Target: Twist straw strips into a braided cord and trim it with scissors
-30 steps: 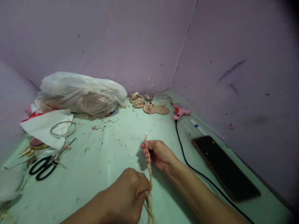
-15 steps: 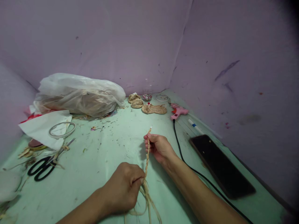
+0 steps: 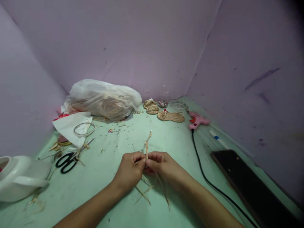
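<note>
A short braid of straw-coloured fibre rises from between my fingers, its pale tip pointing away from me. My left hand pinches the braid's lower end from the left. Right beside it, my right hand pinches the same spot, thumbs almost touching. Loose fibre strands hang below both hands towards the table. The exact strands between the fingertips are hidden.
Black-handled scissors, a white jug and a plastic bag are on the left. Woven sole shapes lie at the back. A pink glue gun, its black cord and a dark phone are on the right.
My right hand has come down from the braid's upper part to meet my left hand at its lower end. The view has turned left, bringing more of the jug into sight.
</note>
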A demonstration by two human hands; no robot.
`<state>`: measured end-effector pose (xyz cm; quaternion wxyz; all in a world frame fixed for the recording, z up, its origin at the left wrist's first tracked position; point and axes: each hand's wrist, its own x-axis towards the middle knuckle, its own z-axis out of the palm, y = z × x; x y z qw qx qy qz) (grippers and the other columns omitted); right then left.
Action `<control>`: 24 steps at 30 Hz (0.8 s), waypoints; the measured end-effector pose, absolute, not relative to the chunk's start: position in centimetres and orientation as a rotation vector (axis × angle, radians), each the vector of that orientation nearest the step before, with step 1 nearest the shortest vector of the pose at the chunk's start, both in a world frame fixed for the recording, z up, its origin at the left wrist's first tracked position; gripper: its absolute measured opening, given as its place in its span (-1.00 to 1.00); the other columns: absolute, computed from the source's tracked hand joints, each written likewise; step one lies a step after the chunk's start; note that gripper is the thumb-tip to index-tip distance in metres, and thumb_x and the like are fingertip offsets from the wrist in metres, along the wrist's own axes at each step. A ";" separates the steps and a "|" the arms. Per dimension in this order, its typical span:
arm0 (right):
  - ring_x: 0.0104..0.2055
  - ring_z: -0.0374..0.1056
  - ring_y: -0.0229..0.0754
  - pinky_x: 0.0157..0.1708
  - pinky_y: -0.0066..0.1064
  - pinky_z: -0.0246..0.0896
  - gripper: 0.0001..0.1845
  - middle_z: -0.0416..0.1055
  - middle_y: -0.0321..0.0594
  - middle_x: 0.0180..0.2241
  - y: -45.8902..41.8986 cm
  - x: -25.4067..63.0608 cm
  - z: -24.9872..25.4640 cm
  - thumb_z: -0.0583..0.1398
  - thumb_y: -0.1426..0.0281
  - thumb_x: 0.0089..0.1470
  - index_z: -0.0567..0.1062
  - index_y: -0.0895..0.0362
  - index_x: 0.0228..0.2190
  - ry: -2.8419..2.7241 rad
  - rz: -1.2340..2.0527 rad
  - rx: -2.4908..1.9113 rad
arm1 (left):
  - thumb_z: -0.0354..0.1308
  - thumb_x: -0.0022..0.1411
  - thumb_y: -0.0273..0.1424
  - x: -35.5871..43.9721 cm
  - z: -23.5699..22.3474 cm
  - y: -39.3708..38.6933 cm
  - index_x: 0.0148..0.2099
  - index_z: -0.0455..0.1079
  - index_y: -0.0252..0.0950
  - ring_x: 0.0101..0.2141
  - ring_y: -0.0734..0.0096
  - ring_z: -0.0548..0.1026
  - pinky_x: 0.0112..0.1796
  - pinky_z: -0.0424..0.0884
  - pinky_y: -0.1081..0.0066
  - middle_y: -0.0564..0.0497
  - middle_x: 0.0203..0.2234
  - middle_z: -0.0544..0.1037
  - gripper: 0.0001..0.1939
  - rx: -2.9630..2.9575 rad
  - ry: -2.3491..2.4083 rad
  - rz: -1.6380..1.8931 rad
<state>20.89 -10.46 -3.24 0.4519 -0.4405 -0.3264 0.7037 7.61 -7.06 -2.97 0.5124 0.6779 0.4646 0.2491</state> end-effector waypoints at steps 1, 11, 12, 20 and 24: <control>-0.65 0.08 -0.41 -0.62 -0.52 -0.04 -0.78 0.21 -0.39 -0.69 -10.5 20.7 -3.2 0.26 0.31 -0.22 0.40 0.22 -0.60 -0.843 1.712 -1.136 | 0.01 0.02 -0.43 7.7 -3.0 -7.1 -0.53 0.37 -0.37 -0.55 0.46 0.36 -0.49 0.24 0.51 0.02 -0.64 0.45 -0.82 1.610 1.120 0.597; -0.69 -0.10 -0.44 -0.66 -0.48 -0.32 -0.76 0.21 -0.34 -0.74 -10.3 20.7 -3.7 0.22 0.31 -0.22 0.45 0.24 -0.70 -0.848 1.553 -1.424 | 0.06 -0.04 -0.44 8.3 -3.1 -7.1 -0.53 0.32 -0.36 -0.61 0.51 0.33 -0.57 0.19 0.53 0.02 -0.68 0.45 -0.90 1.474 1.222 0.634; -0.69 -0.10 -0.44 -0.66 -0.48 -0.31 -0.76 0.24 -0.33 -0.74 -10.3 20.7 -3.9 0.22 0.31 -0.23 0.44 0.24 -0.71 -0.826 1.533 -1.429 | 0.07 -0.05 -0.44 8.3 -3.2 -7.0 -0.51 0.31 -0.35 -0.62 0.51 0.33 -0.57 0.18 0.53 0.04 -0.69 0.44 -0.93 1.473 1.241 0.652; -0.69 -0.01 -0.42 -0.65 -0.49 -0.18 -0.79 0.33 -0.26 -0.69 -10.2 20.1 -4.7 0.24 0.32 -0.30 0.47 0.24 -0.68 -0.616 1.355 -1.451 | 0.05 0.02 -0.41 7.8 -3.0 -6.9 -0.50 0.40 -0.32 -0.55 0.46 0.35 -0.51 0.22 0.48 0.03 -0.62 0.46 -0.85 1.797 1.390 0.656; -0.67 0.08 -0.37 -0.63 -0.48 -0.09 -0.80 0.34 -0.25 -0.70 -10.3 19.8 -4.5 0.27 0.33 -0.35 0.48 0.25 -0.66 -0.510 1.363 -1.382 | -0.03 0.10 -0.47 7.9 -2.8 -8.4 -0.48 0.40 -0.33 -0.53 0.45 0.38 -0.48 0.27 0.47 -0.01 -0.58 0.45 -0.79 2.186 1.318 0.810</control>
